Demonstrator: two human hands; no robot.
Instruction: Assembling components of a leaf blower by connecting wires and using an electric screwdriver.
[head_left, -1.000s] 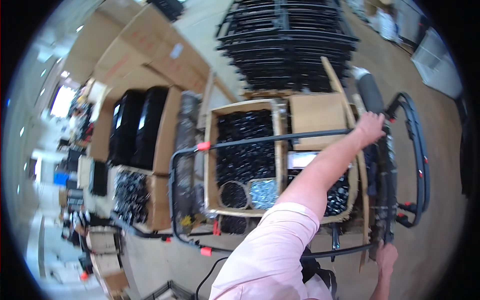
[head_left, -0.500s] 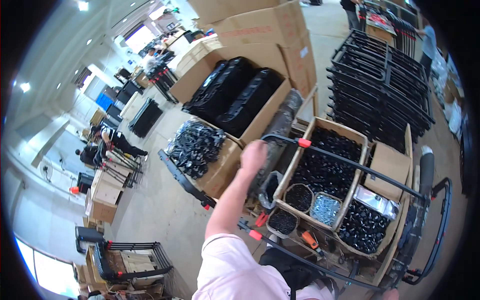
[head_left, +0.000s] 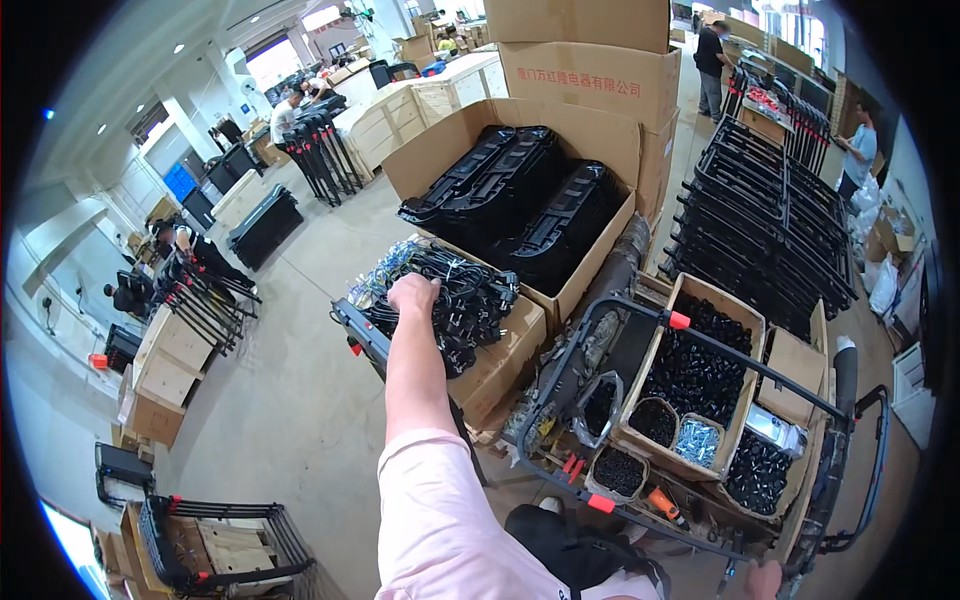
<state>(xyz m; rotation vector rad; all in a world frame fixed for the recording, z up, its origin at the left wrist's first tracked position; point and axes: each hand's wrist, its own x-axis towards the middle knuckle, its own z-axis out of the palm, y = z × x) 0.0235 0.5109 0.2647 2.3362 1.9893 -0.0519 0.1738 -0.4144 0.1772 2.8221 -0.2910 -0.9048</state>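
My left arm, in a pink sleeve, stretches to a heap of black cables (head_left: 470,315) with pale plug ends on a brown carton (head_left: 505,360). On top of that heap rests my left hand (head_left: 413,293), its fingers curled; whatever is inside them is hidden. At the lower right edge, my right hand (head_left: 764,580) shows only partly, close to a black tube frame (head_left: 765,368) with red fittings; its fingers cannot be made out. The frame lies across a workbench of small-part boxes, including a large carton of black plastic parts (head_left: 705,345).
A big open carton (head_left: 625,215) holds black moulded shells (head_left: 575,215). Stacked black frames (head_left: 750,220) stand at the far right. Small tubs of black screws (head_left: 619,470) and silvery screws (head_left: 697,441) sit near an orange-handled tool (head_left: 665,505). Other people work farther off.
My left hand has moved left from beside the tube frame's end onto the heap of cables. The view has shifted, and the right hand remains at the lower right edge.
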